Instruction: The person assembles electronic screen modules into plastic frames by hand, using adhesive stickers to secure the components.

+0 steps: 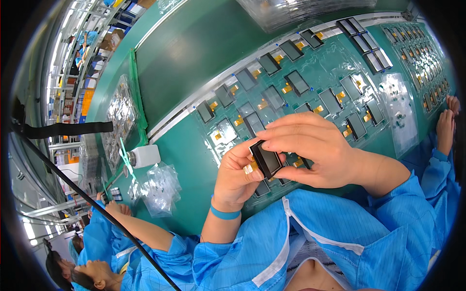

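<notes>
A small display panel (268, 161) with a black frame, a grey screen and a gold flex cable is held tilted above the bench. My left hand (235, 175), a blue band at its wrist, grips the panel along its left side, close to the cable. The fingers of my right hand (313, 149) are bent over the panel's top, and its thumb presses the lower right edge. Under and beyond both hands, a transparent plastic tray (320, 60) carries several similar panels with gold cables, such as a grey-screened panel (297, 82). My hands cover some of them.
A stack of black frames (365, 44) lies right of the tray, beside a transparent bag (399, 114). Another filled tray (416, 60) is at far right. To the left are a white bottle (145, 156) and crumpled plastic bags (160, 189). Co-workers' hands (445, 126) rest at both sides.
</notes>
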`<state>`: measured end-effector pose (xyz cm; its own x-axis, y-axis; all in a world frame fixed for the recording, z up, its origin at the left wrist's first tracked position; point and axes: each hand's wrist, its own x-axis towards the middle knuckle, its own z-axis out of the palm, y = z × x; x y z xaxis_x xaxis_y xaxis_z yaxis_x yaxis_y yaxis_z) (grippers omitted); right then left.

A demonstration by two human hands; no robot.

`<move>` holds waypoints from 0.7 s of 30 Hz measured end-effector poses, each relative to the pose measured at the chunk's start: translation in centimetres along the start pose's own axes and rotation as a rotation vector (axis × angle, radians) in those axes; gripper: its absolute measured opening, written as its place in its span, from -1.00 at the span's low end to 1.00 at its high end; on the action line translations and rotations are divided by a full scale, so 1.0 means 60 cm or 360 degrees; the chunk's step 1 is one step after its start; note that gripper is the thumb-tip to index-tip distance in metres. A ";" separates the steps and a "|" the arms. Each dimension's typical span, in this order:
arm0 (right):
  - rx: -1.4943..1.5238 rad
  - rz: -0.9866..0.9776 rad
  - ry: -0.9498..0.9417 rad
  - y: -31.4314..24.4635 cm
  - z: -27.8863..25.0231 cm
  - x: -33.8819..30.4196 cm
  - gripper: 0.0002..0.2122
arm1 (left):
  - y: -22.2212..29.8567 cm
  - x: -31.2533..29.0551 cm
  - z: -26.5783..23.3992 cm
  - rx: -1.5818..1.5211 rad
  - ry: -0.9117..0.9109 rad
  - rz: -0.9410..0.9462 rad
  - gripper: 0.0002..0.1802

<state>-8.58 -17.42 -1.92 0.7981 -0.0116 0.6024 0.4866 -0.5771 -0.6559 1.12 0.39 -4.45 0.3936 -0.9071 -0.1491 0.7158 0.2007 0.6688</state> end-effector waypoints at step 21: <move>-0.0051 0.0051 0.0039 0.003 0.004 -0.004 -0.47 | -0.004 0.004 0.003 0.0006 0.0034 0.0030 -0.35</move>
<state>-8.59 -17.34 -2.26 0.8041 -0.0503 0.5924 0.4489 -0.6019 -0.6604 0.92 0.05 -4.52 0.4195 -0.8949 -0.1519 0.7058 0.2164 0.6746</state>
